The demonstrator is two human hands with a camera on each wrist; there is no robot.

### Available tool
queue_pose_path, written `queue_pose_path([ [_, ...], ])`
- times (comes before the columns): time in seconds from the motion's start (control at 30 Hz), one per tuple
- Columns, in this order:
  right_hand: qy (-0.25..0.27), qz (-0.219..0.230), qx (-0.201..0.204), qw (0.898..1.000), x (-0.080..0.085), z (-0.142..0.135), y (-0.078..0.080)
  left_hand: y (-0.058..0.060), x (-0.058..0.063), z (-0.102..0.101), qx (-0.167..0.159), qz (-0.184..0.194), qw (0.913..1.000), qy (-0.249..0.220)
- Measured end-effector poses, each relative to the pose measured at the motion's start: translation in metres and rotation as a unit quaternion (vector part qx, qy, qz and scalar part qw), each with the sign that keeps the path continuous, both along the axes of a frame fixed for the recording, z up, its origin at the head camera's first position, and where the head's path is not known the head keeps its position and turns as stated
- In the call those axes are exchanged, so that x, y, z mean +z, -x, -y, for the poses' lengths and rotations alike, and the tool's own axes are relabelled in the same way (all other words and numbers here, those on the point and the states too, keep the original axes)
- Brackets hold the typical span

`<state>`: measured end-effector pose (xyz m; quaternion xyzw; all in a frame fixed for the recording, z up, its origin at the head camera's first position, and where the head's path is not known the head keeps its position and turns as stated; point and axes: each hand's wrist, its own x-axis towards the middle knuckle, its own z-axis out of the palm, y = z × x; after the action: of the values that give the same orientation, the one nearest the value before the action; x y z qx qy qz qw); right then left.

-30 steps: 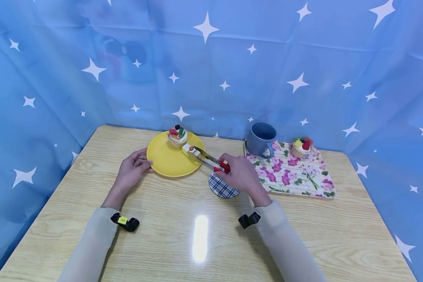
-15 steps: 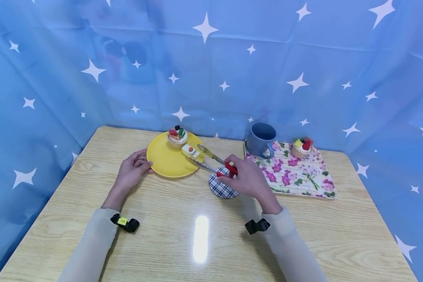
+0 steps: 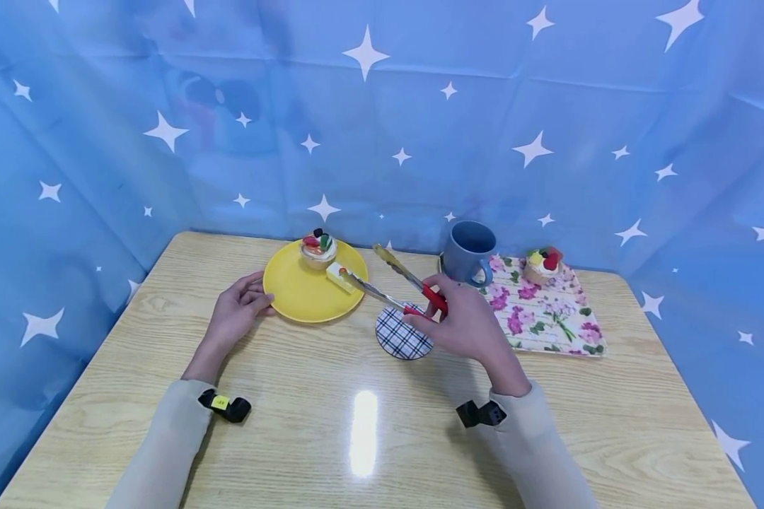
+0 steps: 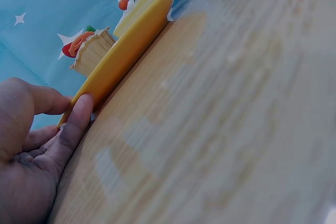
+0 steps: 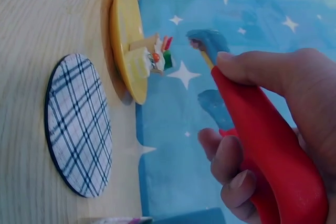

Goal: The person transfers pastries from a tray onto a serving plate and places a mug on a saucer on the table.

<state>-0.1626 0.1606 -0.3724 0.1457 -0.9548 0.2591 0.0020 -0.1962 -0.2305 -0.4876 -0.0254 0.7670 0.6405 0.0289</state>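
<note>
My left hand point(image 3: 237, 312) pinches the near-left rim of a yellow plate point(image 3: 305, 302) between thumb and fingers, clear in the left wrist view. A fruit-topped cupcake point(image 3: 318, 256) sits towards the plate's back. Beside it lies a small white-and-yellow cake slice point(image 4: 135, 13) with a red-orange topping. My right hand point(image 3: 466, 322) grips food tongs by their red handles point(image 5: 268, 145). Their metal arms are spread, with nothing between the tips. In the head view one tip overlaps the cake slice; whether they touch cannot be told.
A plaid round coaster point(image 3: 403, 332) lies below the tongs. On the right, a floral tray point(image 3: 557, 325) bears a blue mug point(image 3: 467, 256) and another fruit-topped cupcake point(image 3: 541, 267). A blue star-patterned curtain point(image 3: 280, 106) hangs behind the wooden table point(image 3: 280, 424).
The tongs have opened and let go of the cake slice, which stays on the plate. My right hand has drawn back to the right with them. My left hand keeps its place.
</note>
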Motion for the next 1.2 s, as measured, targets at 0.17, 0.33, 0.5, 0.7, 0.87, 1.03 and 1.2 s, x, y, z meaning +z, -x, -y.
queue_pose_path([
  [0.17, 0.032, 0.008, -0.004, 0.999, 0.003, -0.007, 0.000, 0.001, -0.001, 0.000, 0.000, 0.000, 1.0000, -0.001],
  [0.33, 0.043, 0.013, -0.023, 0.999, 0.005, -0.014, -0.001, 0.001, -0.001, 0.000, 0.002, 0.005, 1.0000, -0.003],
  [0.5, 0.052, 0.000, -0.040, 0.998, 0.009, -0.022, -0.001, 0.000, 0.000, -0.001, 0.004, 0.008, 1.0000, -0.004],
  [0.7, 0.055, 0.001, -0.070, 0.996, 0.014, -0.033, -0.001, 0.000, -0.001, -0.001, 0.003, 0.006, 1.0000, -0.006],
  [0.87, 0.066, -0.041, -0.071, 0.994, 0.014, -0.041, -0.002, 0.001, -0.001, -0.001, 0.003, 0.002, 1.0000, -0.006],
  [1.03, 0.065, -0.092, -0.065, 0.991, 0.017, -0.051, -0.002, 0.000, -0.001, -0.002, 0.005, 0.002, 1.0000, -0.005],
  [1.2, 0.064, -0.105, -0.074, 0.990, 0.020, -0.063, -0.002, 0.000, -0.001, -0.001, 0.004, 0.001, 1.0000, -0.003],
])
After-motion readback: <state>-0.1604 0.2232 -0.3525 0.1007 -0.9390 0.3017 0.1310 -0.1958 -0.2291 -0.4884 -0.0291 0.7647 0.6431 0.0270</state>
